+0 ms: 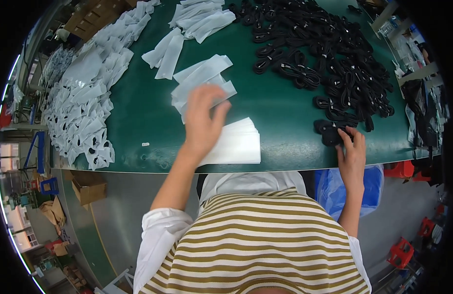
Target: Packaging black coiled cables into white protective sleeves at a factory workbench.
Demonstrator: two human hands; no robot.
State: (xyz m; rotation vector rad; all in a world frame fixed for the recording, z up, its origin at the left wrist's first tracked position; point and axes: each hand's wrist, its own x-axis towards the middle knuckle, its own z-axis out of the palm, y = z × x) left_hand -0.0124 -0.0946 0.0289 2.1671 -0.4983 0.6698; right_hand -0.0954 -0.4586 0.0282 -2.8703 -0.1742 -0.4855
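My left hand point(205, 116) is over the table, slightly blurred, its thumb apart from the fingers and nothing visible in it. Just beyond its fingertips lies a small pile of translucent white plastic sleeves point(207, 71). Partly under its wrist is a fanned stack of plain white strips point(238, 142), which look like paper or sleeves, at the table's front edge. On the right, my right hand point(352, 152) has its thumb and fingers on a bundled black cable point(330, 133) at the near end of the cable heap. The fingertips' far side is hidden.
A large heap of coiled black cables point(329, 44) covers the back right of the green table point(280, 115). Filled translucent sleeves point(79, 108) pile along the left; more loose sleeves point(202, 19) lie at the back. A blue bag point(371, 193) hangs below the front edge.
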